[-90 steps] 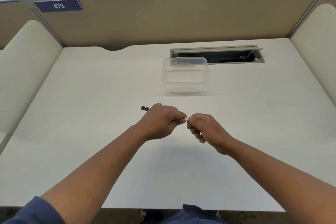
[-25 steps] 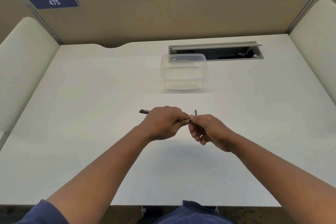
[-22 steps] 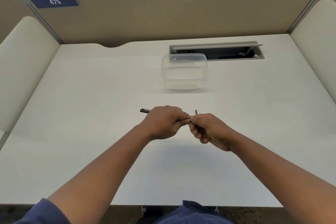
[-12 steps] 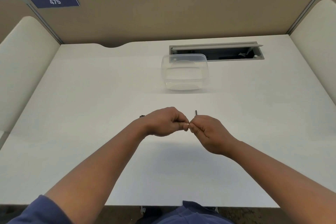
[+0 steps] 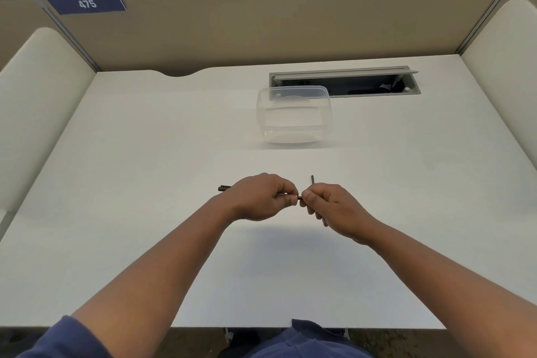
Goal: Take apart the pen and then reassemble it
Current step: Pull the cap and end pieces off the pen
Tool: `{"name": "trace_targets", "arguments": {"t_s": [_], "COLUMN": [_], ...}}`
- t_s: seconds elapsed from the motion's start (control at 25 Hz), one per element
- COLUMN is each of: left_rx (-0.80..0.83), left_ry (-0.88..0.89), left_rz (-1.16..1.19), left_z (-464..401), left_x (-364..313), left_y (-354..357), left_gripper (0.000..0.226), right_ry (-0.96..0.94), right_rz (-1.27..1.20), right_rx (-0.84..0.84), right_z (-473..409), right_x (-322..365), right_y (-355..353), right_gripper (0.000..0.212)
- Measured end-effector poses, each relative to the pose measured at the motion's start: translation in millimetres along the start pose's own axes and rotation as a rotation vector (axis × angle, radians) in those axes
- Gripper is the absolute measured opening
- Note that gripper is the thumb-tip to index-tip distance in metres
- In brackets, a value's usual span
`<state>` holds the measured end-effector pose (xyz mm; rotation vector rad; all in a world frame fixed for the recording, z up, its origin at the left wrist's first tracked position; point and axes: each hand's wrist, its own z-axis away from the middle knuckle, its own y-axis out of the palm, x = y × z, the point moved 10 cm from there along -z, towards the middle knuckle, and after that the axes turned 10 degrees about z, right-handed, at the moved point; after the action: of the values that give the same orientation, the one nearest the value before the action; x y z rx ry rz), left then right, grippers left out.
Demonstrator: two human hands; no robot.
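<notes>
Change noted: half a second ago the two fists were butted together with almost none of the pen showing. Now the dark pen body (image 5: 223, 188) projects out past the back of the left hand (image 5: 259, 197), and a short dark length of it is exposed in the gap between the two sets of fingers. In my judgement a part is being twisted or drawn along the barrel, either in separation or in refitting; the joint itself is covered, so I cannot tell which.

Table (image 5: 145, 154): broad, flat, matt white, smooth.

Clear plastic container (image 5: 293, 116): rounded rectangular tub, glossy and thin-walled, standing well beyond the fingers with nothing visible inside it.

Left hand: fingers curled round the pen barrel, thumb tip pressing near its inner end.

Right hand (image 5: 334, 206): fingers curled, thumb and forefinger pinching the barrel's end, and a thin dark rod (image 5: 312, 179) standing upright above the knuckles. It is probably a refill or clip, but is too small to confirm.

Pen: slender, straight, dark and hard-looking, held level in the air between both hands above the table.
</notes>
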<state>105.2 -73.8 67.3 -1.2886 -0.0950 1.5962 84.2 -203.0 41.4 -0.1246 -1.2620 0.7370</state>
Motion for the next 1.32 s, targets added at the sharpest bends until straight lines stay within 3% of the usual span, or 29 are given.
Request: {"name": "trace_targets", "arguments": {"t_s": [0.24,0.4,0.76,1.12,1.32], "left_rx": [-0.036,-0.039,-0.044,-0.039,-0.058], "left_ry": [0.004,0.017,-0.006,0.008,0.045], "left_rz": [-0.051,-0.072,-0.067,0.032,0.053], "left_z": [0,-2,-13,-28,-36], "left_x": [1,1,15,26,28], "left_y": [-1,0,2,14,18], "left_gripper": [0.018,0.020,0.020,0.030,0.038], "right_ry": [-0.025,-0.041,-0.021,0.355,0.490], "right_rz": [-0.006,0.049,0.276,0.151,0.181], "right_rx": [-0.054,-0.026,-0.150,-0.338,-0.348], "right_z": [1,-1,-7,-19,-32], "right_x": [3,6,-10,-90,-117], "right_y": [-11,-7,-29,-61,-59], "right_gripper": [0.009,0.012,0.004,0.007,0.008]}}
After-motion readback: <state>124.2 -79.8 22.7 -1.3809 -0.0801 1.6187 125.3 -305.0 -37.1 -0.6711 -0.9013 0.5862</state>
